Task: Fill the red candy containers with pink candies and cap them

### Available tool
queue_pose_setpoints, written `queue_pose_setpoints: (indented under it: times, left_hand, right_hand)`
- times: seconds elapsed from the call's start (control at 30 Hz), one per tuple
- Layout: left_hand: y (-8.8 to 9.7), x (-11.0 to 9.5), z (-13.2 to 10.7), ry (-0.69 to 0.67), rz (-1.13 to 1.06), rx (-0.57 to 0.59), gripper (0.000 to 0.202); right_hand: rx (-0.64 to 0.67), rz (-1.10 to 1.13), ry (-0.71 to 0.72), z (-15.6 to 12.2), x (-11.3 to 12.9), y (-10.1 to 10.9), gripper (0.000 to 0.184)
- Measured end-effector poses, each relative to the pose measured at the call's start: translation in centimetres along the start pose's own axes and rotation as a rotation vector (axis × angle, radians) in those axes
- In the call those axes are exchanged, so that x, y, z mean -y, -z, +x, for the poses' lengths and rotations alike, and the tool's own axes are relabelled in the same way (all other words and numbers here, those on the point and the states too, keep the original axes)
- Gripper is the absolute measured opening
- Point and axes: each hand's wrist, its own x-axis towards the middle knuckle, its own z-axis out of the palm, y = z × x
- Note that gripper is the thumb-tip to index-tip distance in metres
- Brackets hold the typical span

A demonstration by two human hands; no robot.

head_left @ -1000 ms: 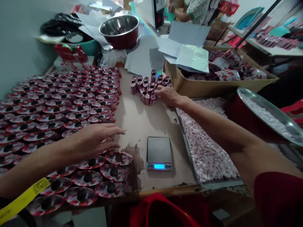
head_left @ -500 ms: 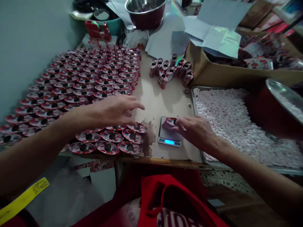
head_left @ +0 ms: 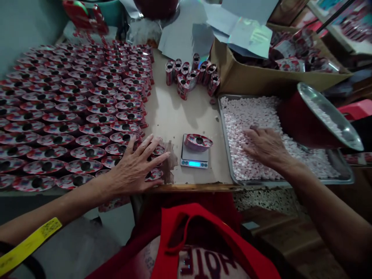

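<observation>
My left hand (head_left: 136, 164) lies flat with fingers spread on the nearest red printed cups (head_left: 87, 116), which cover the table's left half in rows. One red cup (head_left: 198, 142) stands on the small digital scale (head_left: 194, 155), whose display glows blue. My right hand (head_left: 266, 145) reaches palm down into the metal tray (head_left: 225, 128) of small pink-white candies (head_left: 250, 116). Its fingers curl down into the candies; I cannot see what they hold.
A cluster of empty upright cups (head_left: 190, 73) stands at the back centre. A cardboard box (head_left: 261, 79) of red wrappers sits behind the tray. A tilted red metal bowl (head_left: 316, 120) with candies overhangs the tray's right. Grey paper sheets (head_left: 188, 37) lie at the back.
My right hand fetched a cup from the back cluster, set it on the scale, let go and moved right into the candy tray. My left hand settled flat onto the cups.
</observation>
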Motion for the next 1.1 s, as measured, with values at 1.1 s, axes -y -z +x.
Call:
queue_pose_setpoints:
  times: [1.1]
  left_hand:
    - [1.2, 1.9, 13.3, 0.082, -0.617, 0.052, 0.063]
  right_hand:
    - [0.373, 1.076, 0.247, 8.4, 8.3, 10.1, 0.018]
